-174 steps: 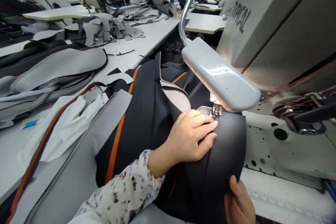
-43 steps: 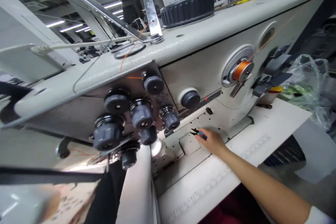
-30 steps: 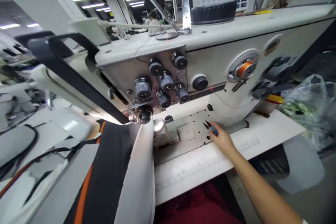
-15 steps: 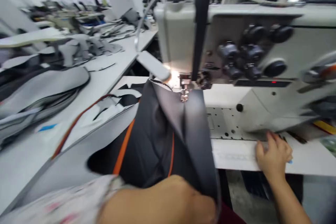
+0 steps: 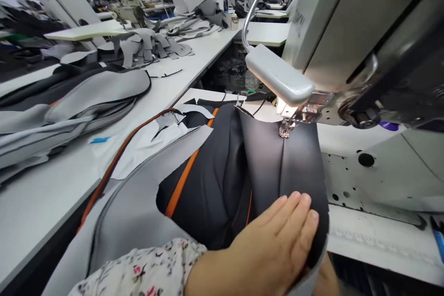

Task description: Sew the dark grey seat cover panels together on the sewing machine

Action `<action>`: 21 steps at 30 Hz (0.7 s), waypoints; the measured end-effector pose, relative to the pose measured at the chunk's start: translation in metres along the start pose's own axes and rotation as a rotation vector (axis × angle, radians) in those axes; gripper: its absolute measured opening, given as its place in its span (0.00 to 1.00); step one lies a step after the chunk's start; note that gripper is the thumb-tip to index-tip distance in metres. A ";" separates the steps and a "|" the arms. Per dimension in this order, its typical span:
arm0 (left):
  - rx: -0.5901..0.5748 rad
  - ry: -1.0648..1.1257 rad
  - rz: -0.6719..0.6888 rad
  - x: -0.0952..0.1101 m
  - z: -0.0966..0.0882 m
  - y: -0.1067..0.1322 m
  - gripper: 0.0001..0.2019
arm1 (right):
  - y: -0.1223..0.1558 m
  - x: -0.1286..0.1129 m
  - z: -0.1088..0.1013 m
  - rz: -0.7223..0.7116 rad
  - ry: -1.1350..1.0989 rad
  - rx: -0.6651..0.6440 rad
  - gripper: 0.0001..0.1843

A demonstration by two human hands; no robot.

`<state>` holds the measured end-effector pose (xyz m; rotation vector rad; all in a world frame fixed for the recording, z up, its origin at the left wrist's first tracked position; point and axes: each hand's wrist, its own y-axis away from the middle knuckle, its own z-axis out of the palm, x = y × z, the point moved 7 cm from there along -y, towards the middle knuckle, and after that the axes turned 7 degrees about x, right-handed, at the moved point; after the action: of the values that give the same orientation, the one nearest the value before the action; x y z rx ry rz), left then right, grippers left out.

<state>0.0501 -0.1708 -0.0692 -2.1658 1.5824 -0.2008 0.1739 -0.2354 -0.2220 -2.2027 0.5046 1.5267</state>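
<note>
A black upholstery panel (image 5: pixel 277 166) with a vertical seam and orange piping lies under the presser foot (image 5: pixel 285 129) of the sewing machine (image 5: pixel 333 23). My left hand (image 5: pixel 274 240), in a floral sleeve (image 5: pixel 138 270), rests flat on the panel, its fingers slightly spread. Only part of my right hand (image 5: pixel 326 280) shows, low at the panel's grey-backed edge. The panel hides most of it. Blue-handled thread snips (image 5: pixel 438 240) lie at the right edge of the machine table (image 5: pixel 378 240), away from both hands.
A gooseneck lamp (image 5: pixel 277 74) hangs just above the presser foot. To the left, a long white worktable (image 5: pixel 183 74) holds stacked grey and black upholstery pieces. Further back, other sewing stations stand in rows, with people working at them.
My view has swung from the machine's control panel back down to the panel. My right hand has moved from the machine bed, leaving the snips. My left hand now lies flat on the fabric.
</note>
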 end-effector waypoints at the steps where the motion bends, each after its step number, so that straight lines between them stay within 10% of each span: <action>1: 0.043 -0.028 -0.004 0.001 -0.003 -0.002 0.27 | 0.002 0.002 -0.009 0.034 0.002 0.017 0.24; 11: 0.172 -0.068 -0.038 -0.010 0.007 -0.014 0.25 | -0.041 0.002 -0.040 -0.147 0.064 0.070 0.20; 21: 0.028 -0.030 -0.035 -0.039 0.007 -0.042 0.28 | -0.088 -0.036 -0.009 -0.153 0.064 -0.043 0.16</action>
<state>0.0759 -0.1222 -0.0514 -2.1667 1.5171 -0.1996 0.2143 -0.1633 -0.1739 -2.2722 0.3174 1.4039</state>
